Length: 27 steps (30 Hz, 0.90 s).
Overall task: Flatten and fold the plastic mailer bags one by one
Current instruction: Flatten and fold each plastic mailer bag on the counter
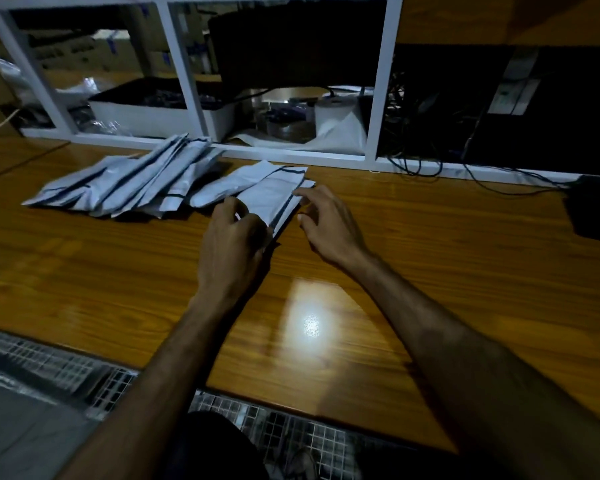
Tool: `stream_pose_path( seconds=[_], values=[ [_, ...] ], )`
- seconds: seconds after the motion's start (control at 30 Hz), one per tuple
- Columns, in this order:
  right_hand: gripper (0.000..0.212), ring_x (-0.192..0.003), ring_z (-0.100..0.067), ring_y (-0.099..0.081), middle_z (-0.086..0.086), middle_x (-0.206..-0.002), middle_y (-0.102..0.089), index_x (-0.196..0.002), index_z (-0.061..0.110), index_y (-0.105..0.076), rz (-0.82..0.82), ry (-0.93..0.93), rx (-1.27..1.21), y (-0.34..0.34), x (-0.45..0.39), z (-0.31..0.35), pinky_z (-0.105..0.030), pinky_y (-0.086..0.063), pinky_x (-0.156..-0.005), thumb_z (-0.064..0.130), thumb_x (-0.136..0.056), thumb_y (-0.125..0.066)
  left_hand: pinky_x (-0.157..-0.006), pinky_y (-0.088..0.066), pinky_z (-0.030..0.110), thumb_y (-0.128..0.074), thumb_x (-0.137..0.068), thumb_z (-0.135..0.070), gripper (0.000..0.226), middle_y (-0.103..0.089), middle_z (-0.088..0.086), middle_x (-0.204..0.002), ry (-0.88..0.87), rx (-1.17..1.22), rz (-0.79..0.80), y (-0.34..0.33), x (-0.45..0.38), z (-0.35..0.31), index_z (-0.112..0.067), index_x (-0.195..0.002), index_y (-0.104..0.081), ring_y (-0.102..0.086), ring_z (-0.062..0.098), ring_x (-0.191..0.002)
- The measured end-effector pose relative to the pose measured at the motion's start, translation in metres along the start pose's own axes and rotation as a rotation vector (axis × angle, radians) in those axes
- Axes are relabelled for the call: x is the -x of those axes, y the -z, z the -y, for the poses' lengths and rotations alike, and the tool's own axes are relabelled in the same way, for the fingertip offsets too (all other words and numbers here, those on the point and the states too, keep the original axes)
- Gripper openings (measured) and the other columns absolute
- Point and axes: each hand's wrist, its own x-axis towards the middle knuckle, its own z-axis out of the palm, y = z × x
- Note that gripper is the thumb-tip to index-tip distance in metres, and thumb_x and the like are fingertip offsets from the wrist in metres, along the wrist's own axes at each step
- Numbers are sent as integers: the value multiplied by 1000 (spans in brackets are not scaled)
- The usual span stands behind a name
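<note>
A folded white plastic mailer bag (274,194) lies on the wooden table (430,271), on top of another folded one at the right end of a row. My left hand (231,240) has its fingers curled over the bag's near left edge and grips it. My right hand (326,220) hovers just right of the bag with relaxed, spread fingers, its fingertips at the bag's right edge. Several more folded white mailers (125,183) with dark stripes lie overlapping in a fan to the left.
A white-framed glass partition (378,98) runs along the table's far side, with boxes and a tape roll behind it. Dark cables (465,171) trail at the back right beside a black object (593,209). A bright light reflection (310,323) sits on the near table.
</note>
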Motion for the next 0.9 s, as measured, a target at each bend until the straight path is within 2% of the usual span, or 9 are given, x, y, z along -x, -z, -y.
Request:
stream_pose_path(
  seconds=[0.1,0.23,0.37,0.47,0.57,0.67,0.8,0.9],
  values=[
    [49,-94,-6,-56,6,-117,-56,-143,23,-58,-39,53,52,-2,-7,1,-31,-58,-73,18,-96,-71,-60,-54,43,-76,-91,-18,12,-52,5,-104,-21,109,-75,4,1,0,-9,-91,-69,-53,17,-80],
    [46,-90,-9,-58,8,-112,-54,-141,26,-58,-87,107,101,-5,-14,4,-35,-58,-69,27,-97,-70,-67,-58,34,-60,-90,-20,21,-55,9,-106,-77,201,-144,10,4,-5,-4,-96,-72,-54,15,-89],
    [39,-91,-10,-60,6,-113,-52,-135,25,-65,-149,104,144,-2,-19,2,-32,-59,-69,30,-97,-70,-66,-61,36,-69,-91,-7,4,-54,9,-106,-102,256,-216,8,5,1,-3,-93,-69,-57,17,-93],
    [38,-98,-14,-62,2,-120,-49,-133,25,-68,-165,85,144,3,-20,2,-23,-56,-72,28,-96,-72,-69,-61,39,-63,-96,-20,19,-52,10,-107,-130,322,-260,5,4,4,-1,-91,-67,-59,22,-94],
    [36,-104,-17,-63,-1,-128,-49,-131,24,-70,-146,85,141,3,-22,4,-24,-57,-76,22,-95,-72,-66,-59,46,-61,-98,-29,31,-51,12,-107,-143,359,-301,8,7,0,1,-89,-64,-58,28,-92],
    [22,-106,-17,-61,1,-126,-53,-115,20,-77,-167,104,146,1,-24,6,-19,-49,-75,15,-94,-71,-63,-58,46,-61,-97,-36,38,-51,14,-104,-168,359,-326,13,10,-6,1,-89,-63,-56,30,-91],
    [14,-104,-15,-59,1,-116,-57,-104,13,-77,-256,129,127,14,-18,3,-30,-55,-78,9,-93,-69,-65,-56,48,-64,-94,-29,31,-52,14,-102,-183,339,-327,13,9,-8,2,-88,-65,-57,32,-90],
    [13,-103,-15,-57,-1,-110,-59,-102,11,-76,-345,147,158,39,0,-2,-36,-55,-79,7,-92,-68,-66,-53,45,-69,-95,-22,25,-54,12,-100,-173,350,-310,10,7,-6,2,-87,-67,-57,26,-88]
  ],
)
